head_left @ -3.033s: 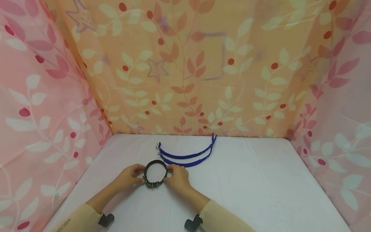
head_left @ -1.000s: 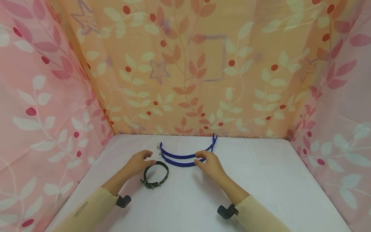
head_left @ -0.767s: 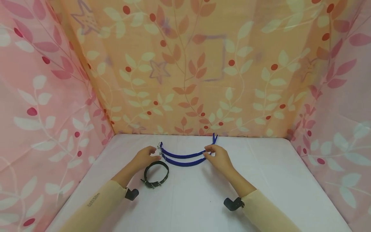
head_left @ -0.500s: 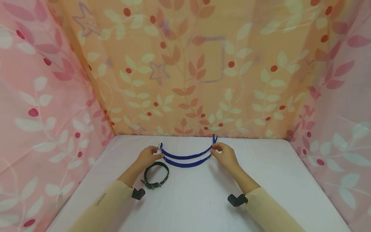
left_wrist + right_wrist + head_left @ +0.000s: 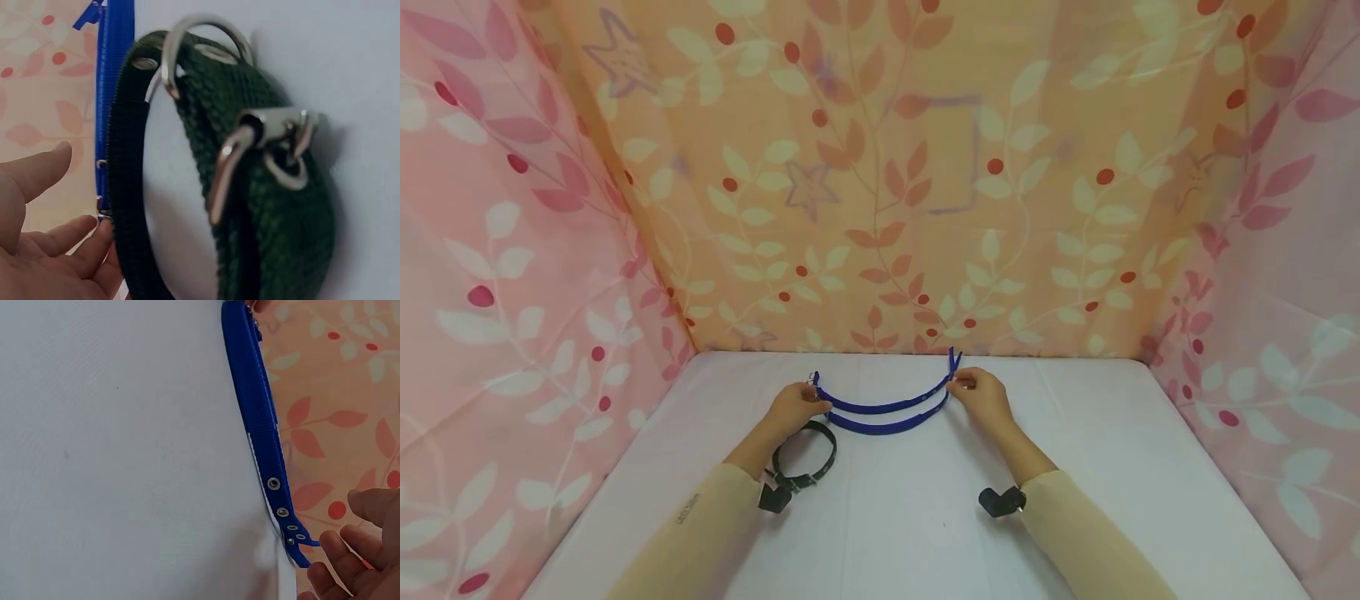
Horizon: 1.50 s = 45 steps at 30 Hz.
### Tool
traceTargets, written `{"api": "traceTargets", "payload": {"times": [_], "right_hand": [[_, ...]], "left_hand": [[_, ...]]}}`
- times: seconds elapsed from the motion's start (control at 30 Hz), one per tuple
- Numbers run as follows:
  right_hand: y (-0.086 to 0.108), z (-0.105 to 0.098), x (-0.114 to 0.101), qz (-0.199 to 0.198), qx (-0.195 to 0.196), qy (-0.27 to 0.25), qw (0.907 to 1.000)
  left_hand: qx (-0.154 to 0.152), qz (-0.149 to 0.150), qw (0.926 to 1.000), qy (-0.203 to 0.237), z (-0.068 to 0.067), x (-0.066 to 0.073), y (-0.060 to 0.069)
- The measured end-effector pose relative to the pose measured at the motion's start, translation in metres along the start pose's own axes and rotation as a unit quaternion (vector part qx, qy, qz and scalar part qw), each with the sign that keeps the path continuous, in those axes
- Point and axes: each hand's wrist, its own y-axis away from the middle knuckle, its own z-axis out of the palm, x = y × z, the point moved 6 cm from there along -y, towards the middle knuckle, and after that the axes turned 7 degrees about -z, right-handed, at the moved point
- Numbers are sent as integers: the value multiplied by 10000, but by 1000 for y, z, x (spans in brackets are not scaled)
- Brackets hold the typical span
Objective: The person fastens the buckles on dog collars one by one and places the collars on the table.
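Two blue collars [image 5: 880, 429] lie as curved strips on the white table, buckles at the left, eyelet ends crossed at the right. At the buckle ends is my left hand [image 5: 797, 406]; in the left wrist view its fingertips [image 5: 103, 228] meet the blue collar's metal fitting, with the thumb held apart. My right hand [image 5: 983, 396] is beside the eyelet ends. In the right wrist view its fingers [image 5: 331, 550] are at the blue tips, thumb apart; contact is unclear. A dark green collar [image 5: 831, 457], buckled into a loop, stands under my left wrist, partly hidden by it.
White cloth covers the table [image 5: 910, 517]. A patterned orange curtain [image 5: 880, 167] rises at the back edge, close behind the blue collars. Pink floral curtains [image 5: 490, 333] wall both sides. A black wrist camera [image 5: 1002, 502] sits at each sleeve.
Both hands have let go of the green collar, which stays nearly where it was. The left hand moved up to the blue collars' buckles; the right moved right to their eyelet ends.
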Motion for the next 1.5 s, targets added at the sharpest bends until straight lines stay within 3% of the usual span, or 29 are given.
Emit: {"api": "traceTargets", "payload": {"times": [0.2, 0.43, 0.87, 1.07, 1.17, 1.33, 1.4, 1.5], "right_hand": [[-7, 9, 14, 80, 48, 124, 9999], [-13, 12, 28, 364, 188, 252, 9988], [-22, 15, 28, 536, 286, 510, 9969], [-24, 15, 29, 587, 304, 352, 9972], [-24, 15, 30, 605, 307, 243, 9974], [-23, 14, 30, 658, 279, -186, 9973], [-21, 14, 29, 692, 242, -387, 9966], [-18, 13, 27, 664, 148, -584, 9960]], "left_hand": [[149, -228, 9989, -390, 3, -3, -7], [490, -564, 9926, -954, 5, -2, -13], [1027, -782, 9890, -727, 2, 2, -15], [1304, -544, 9889, -461, 2, 4, -15], [1303, -375, 9901, -355, 1, 8, -13], [889, 313, 9951, 300, 1, 15, -12], [689, 617, 9938, 626, 0, 17, -11], [416, 830, 9908, 980, -1, 19, -8]]}}
